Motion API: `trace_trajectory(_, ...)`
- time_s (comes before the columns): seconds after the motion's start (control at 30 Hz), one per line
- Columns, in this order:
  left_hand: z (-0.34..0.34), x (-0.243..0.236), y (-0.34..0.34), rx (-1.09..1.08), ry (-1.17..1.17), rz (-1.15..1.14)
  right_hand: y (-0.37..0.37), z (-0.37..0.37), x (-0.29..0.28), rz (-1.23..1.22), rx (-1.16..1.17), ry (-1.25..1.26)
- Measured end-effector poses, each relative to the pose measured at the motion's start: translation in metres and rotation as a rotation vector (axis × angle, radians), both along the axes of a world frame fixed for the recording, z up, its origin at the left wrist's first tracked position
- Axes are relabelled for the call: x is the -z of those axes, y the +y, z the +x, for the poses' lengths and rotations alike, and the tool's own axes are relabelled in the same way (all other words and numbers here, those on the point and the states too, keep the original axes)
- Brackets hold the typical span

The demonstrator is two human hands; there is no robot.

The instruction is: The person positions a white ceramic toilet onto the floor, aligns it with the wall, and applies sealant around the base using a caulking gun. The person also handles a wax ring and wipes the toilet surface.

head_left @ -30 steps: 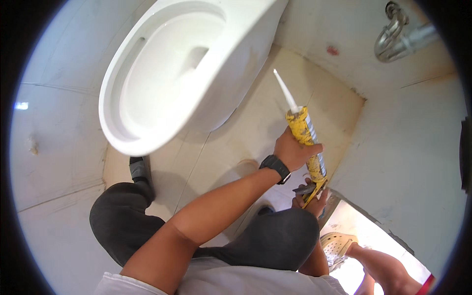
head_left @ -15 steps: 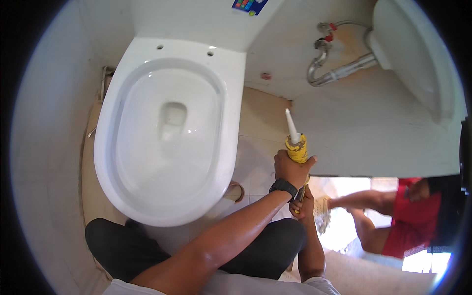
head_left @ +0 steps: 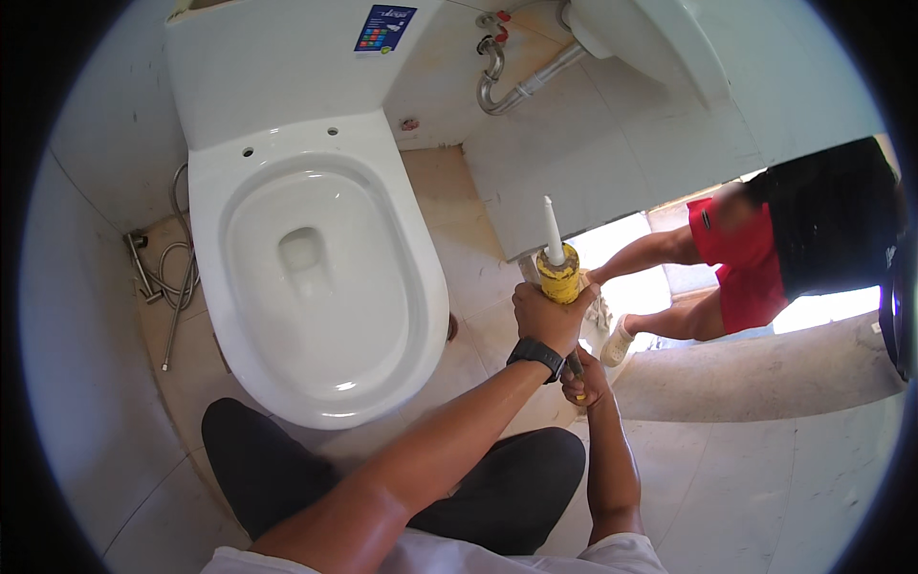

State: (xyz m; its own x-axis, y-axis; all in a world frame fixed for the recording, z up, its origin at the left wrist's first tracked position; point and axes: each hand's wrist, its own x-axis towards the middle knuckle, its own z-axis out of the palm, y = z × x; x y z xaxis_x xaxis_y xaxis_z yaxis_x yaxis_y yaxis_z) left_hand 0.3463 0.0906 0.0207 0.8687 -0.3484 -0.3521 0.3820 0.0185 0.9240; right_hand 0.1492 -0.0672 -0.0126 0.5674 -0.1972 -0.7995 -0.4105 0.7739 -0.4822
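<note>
My left hand [head_left: 548,318], with a black watch on its wrist, wraps around the yellow, grimy barrel of a caulking gun [head_left: 559,277]. A long white nozzle [head_left: 554,234] sticks up from the barrel's far end. Lower down, the fingers of my right hand [head_left: 586,380] close round the gun's handle end, which is partly hidden by them and by my left wrist. The gun is held in the air to the right of a white toilet [head_left: 335,417] without seat or lid. Its nozzle touches nothing.
Behind the toilet bowl is its tank with a blue label [head_left: 385,30]. A metal hose with sprayer [head_left: 172,287] lies left of the toilet. A basin [head_left: 660,38] with a chrome drain pipe [head_left: 535,88] is at upper right. A person in red shorts [head_left: 746,268] stands by the doorway.
My view has swung right and tilted, showing more of the doorway, the person and the hose. Both hands keep their grip on the caulking gun, whose nozzle now points more straight up.
</note>
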Motion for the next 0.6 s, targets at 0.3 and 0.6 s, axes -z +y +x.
trace_trajectory(0.3,-0.005,0.036,-0.028,0.124,-0.003,-0.238,0.044,0.0,0.043,0.102,0.322,-0.315)
trace_trajectory(0.6,0.004,0.065,-0.018,0.356,0.467,-0.748,0.048,-0.026,0.057,0.025,0.418,-0.912)
